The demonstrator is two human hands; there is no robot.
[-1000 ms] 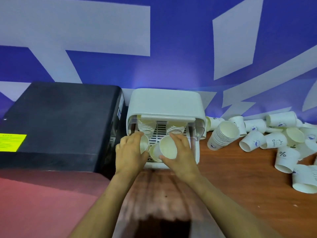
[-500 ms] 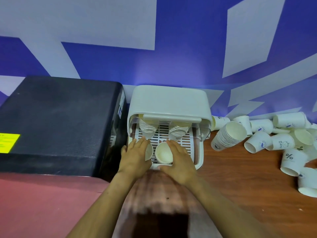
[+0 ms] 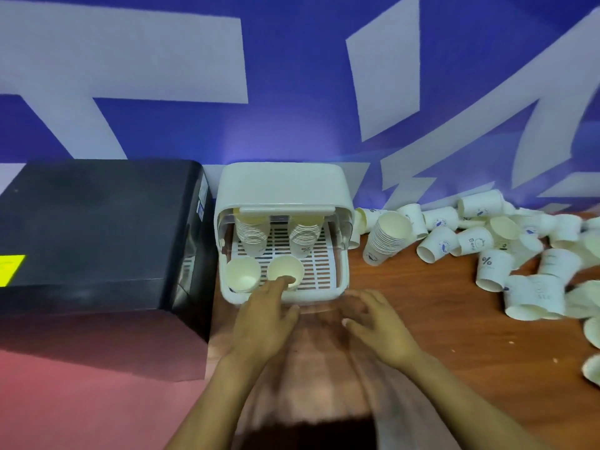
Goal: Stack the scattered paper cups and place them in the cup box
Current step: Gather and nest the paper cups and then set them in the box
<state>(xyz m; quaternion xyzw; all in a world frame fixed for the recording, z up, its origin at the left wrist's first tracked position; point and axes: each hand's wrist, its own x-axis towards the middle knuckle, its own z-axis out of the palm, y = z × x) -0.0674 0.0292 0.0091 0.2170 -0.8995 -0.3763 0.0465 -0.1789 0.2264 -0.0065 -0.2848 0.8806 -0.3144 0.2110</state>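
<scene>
Wooden table [image 3: 422,319] — cup box [image 3: 282,190] holds upright cups; left hand [image 3: 263,316] fingertips touching one, right hand [image 3: 380,323] empty, spread — likely heading for strays.

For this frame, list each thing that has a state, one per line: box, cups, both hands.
cup box: front open, slatted tray showing.
two rear stacks: nested, inside the box.
two front cups: mouths up, at the tray's front.
stack on table: nested, lying tilted, outside the box.
loose cups: scattered on the table, many tipped over.
left hand: open, fingertips by a front cup's rim.
right hand: open, empty, blurred.
</scene>
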